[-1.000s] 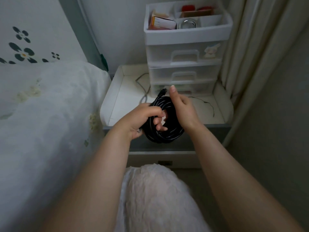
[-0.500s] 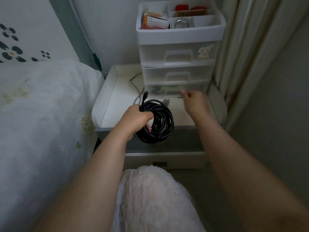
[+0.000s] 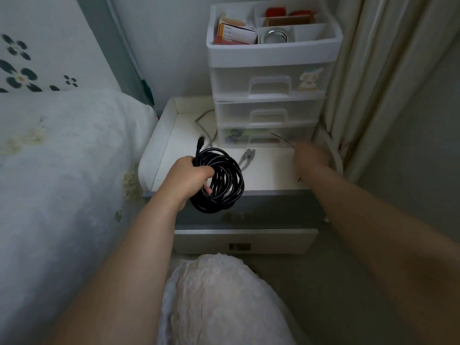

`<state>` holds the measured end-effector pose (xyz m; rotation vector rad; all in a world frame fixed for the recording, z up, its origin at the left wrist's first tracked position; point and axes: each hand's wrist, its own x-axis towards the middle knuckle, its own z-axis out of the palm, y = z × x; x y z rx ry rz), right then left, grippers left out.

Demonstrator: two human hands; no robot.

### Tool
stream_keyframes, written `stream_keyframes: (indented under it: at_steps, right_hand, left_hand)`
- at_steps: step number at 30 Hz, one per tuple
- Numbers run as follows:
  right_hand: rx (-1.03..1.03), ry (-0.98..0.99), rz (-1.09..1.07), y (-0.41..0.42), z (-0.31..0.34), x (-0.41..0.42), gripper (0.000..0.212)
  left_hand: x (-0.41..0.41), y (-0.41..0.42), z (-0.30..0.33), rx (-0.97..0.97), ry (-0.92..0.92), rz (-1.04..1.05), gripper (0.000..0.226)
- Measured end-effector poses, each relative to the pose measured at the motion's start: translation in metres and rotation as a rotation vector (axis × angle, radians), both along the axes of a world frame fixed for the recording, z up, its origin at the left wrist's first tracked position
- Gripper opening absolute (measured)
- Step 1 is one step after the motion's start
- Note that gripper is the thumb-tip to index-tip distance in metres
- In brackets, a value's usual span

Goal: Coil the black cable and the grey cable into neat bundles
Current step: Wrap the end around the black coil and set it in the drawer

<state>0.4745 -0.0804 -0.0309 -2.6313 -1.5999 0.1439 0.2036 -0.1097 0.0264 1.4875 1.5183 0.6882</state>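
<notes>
- The left hand [image 3: 189, 176] has its fingers curled round one side of the black cable [image 3: 219, 180], which is already wound into a round bundle of many loops. It hangs in the air over the near edge of the bedside table [image 3: 169, 145].
- One plug end of the black cable sticks up out of the top of the fist, free of the loops.
- The right hand [image 3: 312, 158] is out over the far right part of the table, near a thin black wire tie [image 3: 283, 140] that lies in front of the lowest drawer of the plastic drawer unit [image 3: 271, 83]. The hand is blurred, so I cannot tell whether its fingers are spread or pinching anything.
- The grey cable [image 3: 206, 120] lies loose and uncoiled on the far side of the table, partly beside the drawer unit, with its plug ends [image 3: 249, 154] resting just to the right of the black bundle.
- My judgement: the black cable's coiling is as good as done, and the step in hand is fetching something to bind it, most likely the thin tie.
- The next move calls for a fine pinch on that thin tie, then bringing it back to the bundle while the left hand keeps the loops from springing apart.
- The grey cable is not yet begun, so roughly half the task remains.
</notes>
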Motion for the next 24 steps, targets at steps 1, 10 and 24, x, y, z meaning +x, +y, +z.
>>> stream_keyframes:
  at_steps: [1,10,24]
  right_hand:
    - [-0.003,0.016,-0.007,-0.001,0.002,0.001,0.028]
    - [0.609,0.598,0.163,-0.048,0.091,-0.053,0.013]
    - [0.627,1.015,0.429,-0.095,0.084,-0.151,0.015]
  left_hand:
    - [-0.001,-0.001,0.000,-0.004,-0.007,-0.003,0.017]
    - [-0.011,-0.005,0.001,-0.028,-0.109,0.053,0.022]
    - [-0.048,-0.008,0.013,0.046,-0.263,0.217,0.015]
